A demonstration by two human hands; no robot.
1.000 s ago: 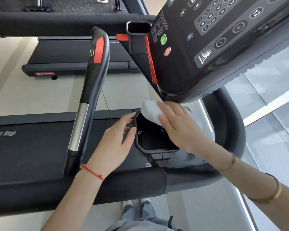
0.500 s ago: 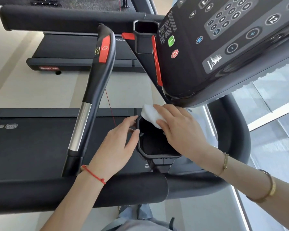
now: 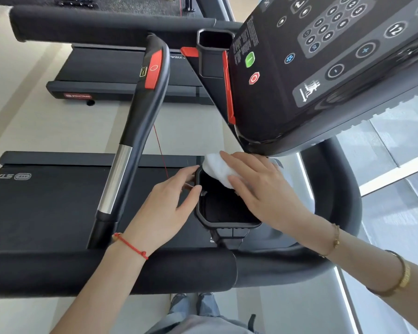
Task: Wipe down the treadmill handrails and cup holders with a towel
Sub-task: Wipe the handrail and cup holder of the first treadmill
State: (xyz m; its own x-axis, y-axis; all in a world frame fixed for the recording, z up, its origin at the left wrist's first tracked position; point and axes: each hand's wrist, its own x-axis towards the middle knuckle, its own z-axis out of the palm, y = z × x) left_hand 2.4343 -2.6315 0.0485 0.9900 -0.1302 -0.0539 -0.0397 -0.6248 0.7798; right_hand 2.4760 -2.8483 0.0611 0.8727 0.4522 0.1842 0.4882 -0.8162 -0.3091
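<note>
A black octagonal cup holder (image 3: 227, 221) sits below the treadmill console. My right hand (image 3: 258, 189) presses a white towel (image 3: 215, 168) against the holder's far rim with straight fingers. My left hand (image 3: 164, 210) rests on the holder's left rim, its thumb and fingers lightly touching the edge. A padded black handrail (image 3: 106, 273) runs across the front under both forearms. A curved black handrail (image 3: 343, 203) bends round on the right. A second cup holder (image 3: 215, 42) stands at the console's far side.
The console (image 3: 323, 68) with buttons overhangs the cup holder from the upper right. A black inner grip bar (image 3: 135, 131) with a silver band and a red patch rises on the left. The treadmill belt (image 3: 46, 201) lies below; another treadmill (image 3: 121, 75) stands beyond.
My right hand has slid the towel a little along the holder's far rim. My left hand stays on the left rim. The camera has tilted slightly.
</note>
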